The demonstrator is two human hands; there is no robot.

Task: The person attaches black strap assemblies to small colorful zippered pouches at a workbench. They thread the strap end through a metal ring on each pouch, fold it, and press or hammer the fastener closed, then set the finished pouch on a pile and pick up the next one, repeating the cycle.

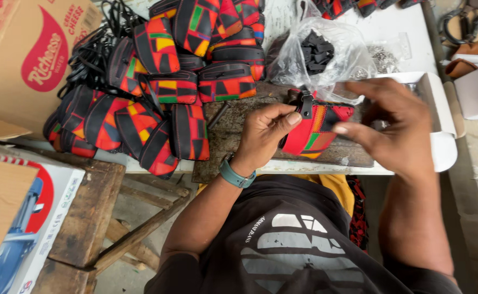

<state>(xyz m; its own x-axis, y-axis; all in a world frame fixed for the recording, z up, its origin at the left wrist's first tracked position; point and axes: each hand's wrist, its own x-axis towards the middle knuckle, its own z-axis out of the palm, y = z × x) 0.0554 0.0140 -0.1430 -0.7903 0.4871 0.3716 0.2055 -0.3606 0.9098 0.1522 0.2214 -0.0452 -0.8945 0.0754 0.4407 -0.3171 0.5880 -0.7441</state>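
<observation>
The surface [391, 24] is white and crowded, and the pouch [318, 130] in the hands serves here as the landmark. The largest thing is a brown carton [26, 60], far to the left of the pouch, at the edge of the view. Below it, low and left of the pouch, stands a white box [48, 218] with a red and blue picture, next to a wooden stool [95, 212]. Between the carton and the pouch lies the pile [168, 81] of many similar pouches, black with red, yellow and green patches, some with black straps. It reaches close to the left hand [263, 136], so this side is tight. Just behind the pouch, touching its top, sits a clear bag [318, 54] with small black parts inside. To the right of the pouch is an open white tray [440, 125], partly hidden by the right hand [397, 128]. Further right lie brown leather pieces [459, 65].

The pouch rests on a worn dark board [233, 136] near the front edge of the surface. The left hand pinches it on the left side, the thumb near the black clasp [306, 104]. The right hand comes from the right, its fingers bent, its thumb tip at the pouch's right edge; whether it really grips I cannot tell. A teal watch [234, 174] is on the left wrist.
</observation>
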